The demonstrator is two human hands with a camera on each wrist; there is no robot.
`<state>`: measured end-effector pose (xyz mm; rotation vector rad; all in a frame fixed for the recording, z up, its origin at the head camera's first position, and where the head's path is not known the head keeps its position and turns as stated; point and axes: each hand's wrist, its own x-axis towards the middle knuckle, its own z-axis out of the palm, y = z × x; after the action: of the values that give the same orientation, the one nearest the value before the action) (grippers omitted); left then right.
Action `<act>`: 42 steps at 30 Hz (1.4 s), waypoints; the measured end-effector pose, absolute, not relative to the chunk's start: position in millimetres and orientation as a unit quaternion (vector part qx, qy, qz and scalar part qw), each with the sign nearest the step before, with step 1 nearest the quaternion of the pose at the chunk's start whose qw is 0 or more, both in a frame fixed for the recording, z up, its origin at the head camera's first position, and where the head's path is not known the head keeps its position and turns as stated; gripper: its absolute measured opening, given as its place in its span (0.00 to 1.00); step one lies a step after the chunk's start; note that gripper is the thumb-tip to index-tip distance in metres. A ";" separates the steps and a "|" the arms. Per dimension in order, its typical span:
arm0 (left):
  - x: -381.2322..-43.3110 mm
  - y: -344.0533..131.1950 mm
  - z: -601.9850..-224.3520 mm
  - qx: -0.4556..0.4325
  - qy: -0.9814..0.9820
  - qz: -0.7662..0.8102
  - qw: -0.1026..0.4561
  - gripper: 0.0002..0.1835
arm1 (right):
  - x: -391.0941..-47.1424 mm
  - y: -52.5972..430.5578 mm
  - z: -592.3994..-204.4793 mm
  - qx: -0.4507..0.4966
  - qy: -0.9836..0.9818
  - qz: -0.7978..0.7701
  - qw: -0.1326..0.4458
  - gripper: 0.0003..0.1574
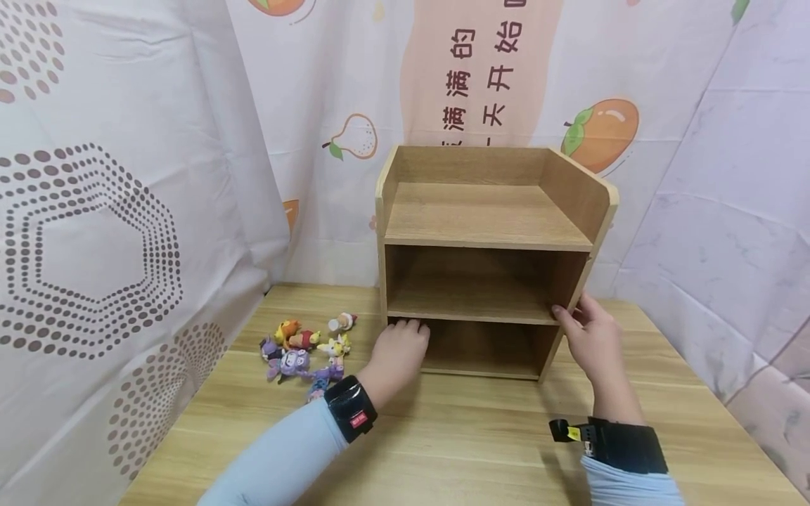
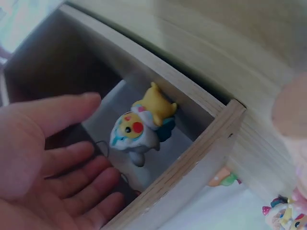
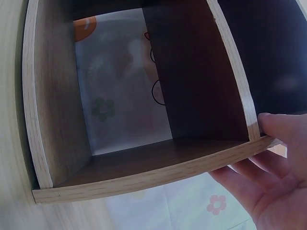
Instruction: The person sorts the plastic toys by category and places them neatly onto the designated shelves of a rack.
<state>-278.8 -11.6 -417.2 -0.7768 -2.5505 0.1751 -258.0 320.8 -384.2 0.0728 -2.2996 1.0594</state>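
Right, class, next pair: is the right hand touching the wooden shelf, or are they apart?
Touching. The right wrist view shows it: the right hand grips the wooden shelf by its side panel, thumb inside, fingers outside.

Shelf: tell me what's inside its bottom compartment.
A yellow-and-white toy shows near its left wall, beside the left hand, in the left wrist view. The hand covers part of the inside, and hides the toy in the head view.
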 end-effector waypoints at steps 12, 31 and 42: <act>-257.4 -48.3 -397.2 -0.312 -0.930 -0.053 0.186 0.24 | -259.6 322.2 -385.7 0.026 -0.864 0.403 0.301 0.28; -250.3 -116.5 -358.1 -0.239 -0.927 -0.150 0.246 0.22 | -259.3 322.0 -384.9 0.030 -0.865 0.397 0.306 0.28; -259.4 -150.1 -343.6 -0.164 -0.942 -0.200 0.214 0.24 | -259.3 321.2 -385.0 0.032 -0.864 0.397 0.307 0.29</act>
<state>-259.4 -150.1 -343.6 -0.4550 -2.6138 -0.5543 -259.3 321.2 -385.0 0.0849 -2.2865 1.0514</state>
